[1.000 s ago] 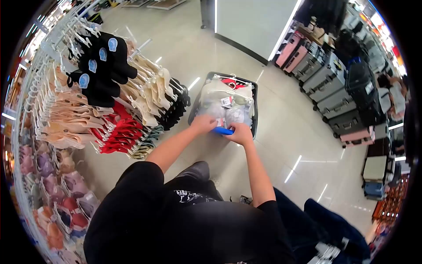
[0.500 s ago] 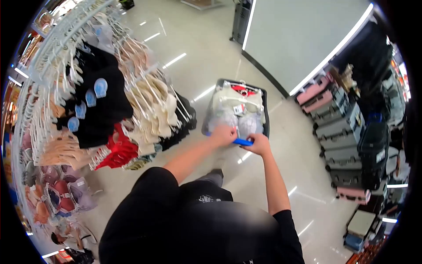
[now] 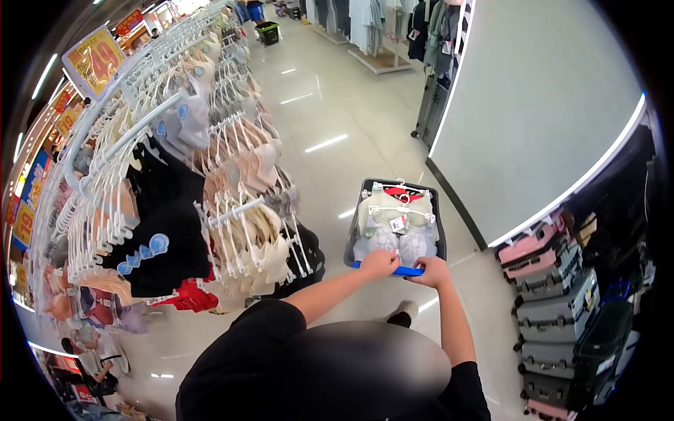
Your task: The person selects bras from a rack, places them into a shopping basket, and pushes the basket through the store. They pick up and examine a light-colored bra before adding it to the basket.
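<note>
A dark shopping basket (image 3: 441, 223) is in front of me, low over the shiny floor. Its blue handle (image 3: 407, 271) runs along the side nearest me. My left hand (image 3: 380, 262) is closed around the left part of that handle, and my right hand (image 3: 431, 271) grips its right end. Inside the basket lie pale bras (image 3: 414, 245) on white hangers, with a white price tag (image 3: 399, 223) on top. Something red (image 3: 397, 192) shows near the far rim.
Racks of hanging bras (image 3: 239, 175) line my left side. A grey panel (image 3: 540, 105) and upright suitcases (image 3: 558, 316) stand on the right. Farther up the aisle are a green-rimmed basket (image 3: 267, 32) and a clothes stand (image 3: 381, 59). A person (image 3: 98, 365) is at lower left.
The view has tilted up, showing more of the aisle ahead. A foot has come forward below the basket. Both hands still grip the blue handle.
</note>
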Tool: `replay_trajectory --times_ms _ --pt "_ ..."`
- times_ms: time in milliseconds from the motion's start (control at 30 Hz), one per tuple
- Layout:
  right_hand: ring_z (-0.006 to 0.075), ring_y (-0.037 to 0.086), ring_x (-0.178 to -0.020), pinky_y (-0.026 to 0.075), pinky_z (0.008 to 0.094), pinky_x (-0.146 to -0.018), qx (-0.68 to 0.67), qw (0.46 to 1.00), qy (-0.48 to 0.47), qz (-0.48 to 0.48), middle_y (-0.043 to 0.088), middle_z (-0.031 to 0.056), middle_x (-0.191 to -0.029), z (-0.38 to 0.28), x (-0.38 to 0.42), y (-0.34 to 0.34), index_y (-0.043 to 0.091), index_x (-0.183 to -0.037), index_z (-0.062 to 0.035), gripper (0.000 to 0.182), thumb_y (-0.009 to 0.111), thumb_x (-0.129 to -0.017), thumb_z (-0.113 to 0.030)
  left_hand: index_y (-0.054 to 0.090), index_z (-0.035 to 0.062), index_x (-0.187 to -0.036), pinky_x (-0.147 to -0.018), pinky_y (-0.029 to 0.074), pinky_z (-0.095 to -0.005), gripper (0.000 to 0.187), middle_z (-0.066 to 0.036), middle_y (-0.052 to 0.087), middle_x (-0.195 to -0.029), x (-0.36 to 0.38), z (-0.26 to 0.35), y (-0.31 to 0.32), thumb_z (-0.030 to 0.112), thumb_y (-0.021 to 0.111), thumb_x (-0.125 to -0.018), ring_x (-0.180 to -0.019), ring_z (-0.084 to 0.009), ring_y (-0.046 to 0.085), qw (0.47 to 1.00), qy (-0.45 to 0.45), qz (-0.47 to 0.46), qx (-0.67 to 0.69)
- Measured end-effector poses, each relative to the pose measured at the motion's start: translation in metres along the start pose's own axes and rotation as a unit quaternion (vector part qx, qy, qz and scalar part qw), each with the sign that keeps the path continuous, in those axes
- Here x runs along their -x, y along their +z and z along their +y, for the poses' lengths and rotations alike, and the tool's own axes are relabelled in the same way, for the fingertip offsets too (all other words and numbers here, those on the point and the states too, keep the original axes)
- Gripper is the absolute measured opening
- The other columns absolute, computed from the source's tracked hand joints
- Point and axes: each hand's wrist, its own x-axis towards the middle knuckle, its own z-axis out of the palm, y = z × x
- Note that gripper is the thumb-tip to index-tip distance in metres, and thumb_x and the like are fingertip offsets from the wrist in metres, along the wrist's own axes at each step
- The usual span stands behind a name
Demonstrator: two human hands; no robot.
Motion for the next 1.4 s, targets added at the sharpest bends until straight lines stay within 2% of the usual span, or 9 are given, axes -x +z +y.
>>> replay_trajectory --times_ms 433,633,667,767,933,1033,1167,1233,1400 --pt "0.0248 0.06 -0.065 0.048 0.0347 -0.06 -0.016 0.985 -0.163 -0.044 0.062 0.0072 -0.067 0.063 -0.174 -0.072 0.066 -0.075 -0.0139 0.04 0.074 -0.05 -0.044 0.062 0.0072 -0.074 -0.06 0.044 -0.0429 0.028 -0.014 0.06 -0.072 -0.148 -0.002 -0.026 0.031 0.047 -0.076 -0.069 -0.0329 0.057 0.991 -0.107 0.085 -0.006" --pt "0.0248 0.06 -0.067 0.048 0.0345 -0.061 -0.021 0.977 -0.198 -0.073 0.062 0.0082 -0.07 0.059 -0.255 -0.094 0.066 -0.076 -0.0134 0.037 0.073 -0.052 -0.041 0.06 0.0069 -0.073 -0.061 0.044 -0.0426 0.026 -0.015 0.059 -0.071 -0.198 -0.012 -0.06 0.029 0.047 -0.076 -0.069 -0.0336 0.056 0.982 -0.128 0.136 -0.009" --pt "0.0244 0.061 -0.067 0.048 0.0345 -0.061 -0.025 0.976 -0.206 -0.074 0.063 0.0079 -0.07 0.056 -0.268 -0.104 0.066 -0.076 -0.0136 0.037 0.074 -0.051 -0.041 0.06 0.0053 -0.068 -0.056 0.044 -0.0396 0.025 -0.015 0.056 -0.061 -0.211 -0.015 -0.062 0.026 0.049 -0.075 -0.058 -0.0329 0.056 0.976 -0.1 0.191 -0.016" --pt "0.024 0.061 -0.067 0.048 0.0342 -0.06 -0.014 0.966 -0.248 -0.073 0.063 0.008 -0.071 0.053 -0.319 -0.11 0.066 -0.076 -0.014 0.038 0.074 -0.05 -0.04 0.06 0.0068 -0.07 -0.058 0.044 -0.0428 0.025 -0.015 0.058 -0.066 -0.245 -0.035 -0.079 0.028 0.048 -0.075 -0.064 -0.0339 0.056 0.974 -0.125 0.19 0.021" --pt "0.0237 0.061 -0.065 0.048 0.0313 -0.061 0.007 0.967 -0.233 -0.101 0.064 0.0072 -0.071 0.04 -0.404 -0.133 0.066 -0.078 -0.0149 0.042 0.076 -0.048 -0.042 0.06 0.0054 -0.067 -0.056 0.044 -0.0415 0.024 -0.016 0.056 -0.063 -0.307 -0.059 -0.116 0.026 0.049 -0.074 -0.059 -0.0344 0.055 0.964 -0.128 0.231 0.012" --pt "0.0241 0.061 -0.067 0.048 0.032 -0.063 0.055 0.964 -0.241 -0.098 0.064 0.0073 -0.072 0.039 -0.467 -0.135 0.066 -0.079 -0.0149 0.044 0.075 -0.047 -0.044 0.06 0.0052 -0.067 -0.055 0.044 -0.0416 0.023 -0.016 0.056 -0.063 -0.348 -0.073 -0.142 0.025 0.05 -0.073 -0.059 -0.0344 0.055 0.957 -0.133 0.256 0.009" --pt "0.0251 0.061 -0.072 0.048 0.0347 -0.067 0.086 0.953 -0.247 -0.155 0.064 0.0077 -0.076 0.018 -0.536 -0.15 0.066 -0.083 -0.0152 0.047 0.073 -0.051 -0.048 0.061 0.0072 -0.067 -0.053 0.043 -0.0425 0.022 -0.015 0.057 -0.063 -0.395 -0.106 -0.172 0.026 0.051 -0.073 -0.059 -0.0329 0.056 0.944 -0.113 0.311 0.007" --pt "0.0254 0.061 -0.071 0.048 0.0344 -0.067 0.087 0.945 -0.25 -0.19 0.064 0.008 -0.075 0.012 -0.579 -0.148 0.066 -0.085 -0.0152 0.046 0.073 -0.052 -0.047 0.061 0.0071 -0.066 -0.054 0.044 -0.0426 0.022 -0.015 0.058 -0.063 -0.418 -0.12 -0.191 0.026 0.051 -0.073 -0.06 -0.0328 0.056 0.938 -0.137 0.317 0.016" --pt "0.027 0.061 -0.073 0.048 0.0366 -0.067 0.111 0.939 -0.267 -0.188 0.064 0.008 -0.076 -0.002 -0.663 -0.157 0.066 -0.083 -0.0148 0.043 0.07 -0.053 -0.046 0.06 0.0066 -0.066 -0.057 0.045 -0.0427 0.021 -0.014 0.059 -0.065 -0.478 -0.156 -0.226 0.025 0.051 -0.072 -0.063 -0.0327 0.057 0.931 -0.177 0.315 0.057"
